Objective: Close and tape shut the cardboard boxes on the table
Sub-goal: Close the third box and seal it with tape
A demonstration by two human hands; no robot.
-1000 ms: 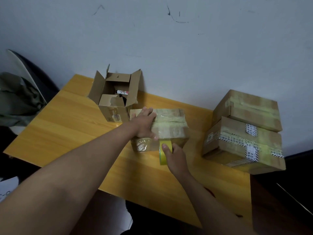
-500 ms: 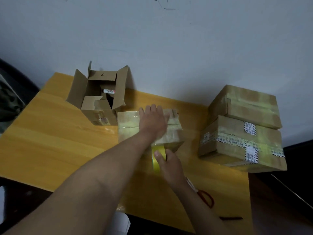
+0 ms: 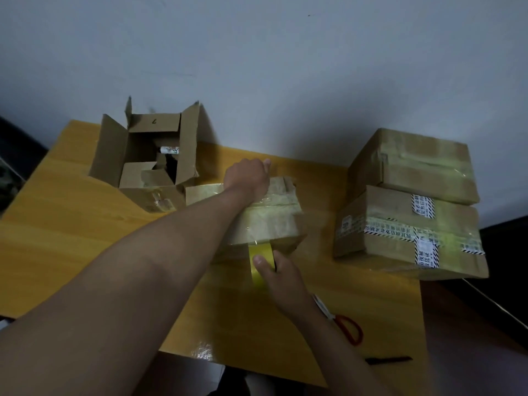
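Table (image 3: 85, 238): yellow wood top, far edge against a pale wall (image 3: 285, 67); near edge runs diagonally, with a dark drop beyond it at right. Bare room on the left half and along the near strip.

Stacked boxes (image 3: 411, 212): two closed, taped cartons at right, the smaller on top of the larger, printed tape strips on the lower one. Well apart from the centre box, a bare lane of tabletop between.

Open box (image 3: 148, 158): far left, flaps up, contents dim; near right corner just beside the centre box.

Centre box (image 3: 271, 218): mid-table, flaps closed, top and sides glossy with clear tape.

Left arm: reaches long across the frame from lower left. Left hand (image 3: 248, 178) laid on the box's far top, palm down, pressing; fingers over the far edge, their curl not visible.

Right hand (image 3: 281, 271): at the box's near face, fingers and thumb curled round the tape roll (image 3: 261, 261), thumb on the yellow outer band. Roll upright, touching the near face.

Scissors (image 3: 347, 327): red handles, near the right forearm, blades partly hidden.

Dark pen-like object (image 3: 388, 359): off the table's near right corner; nature unclear.
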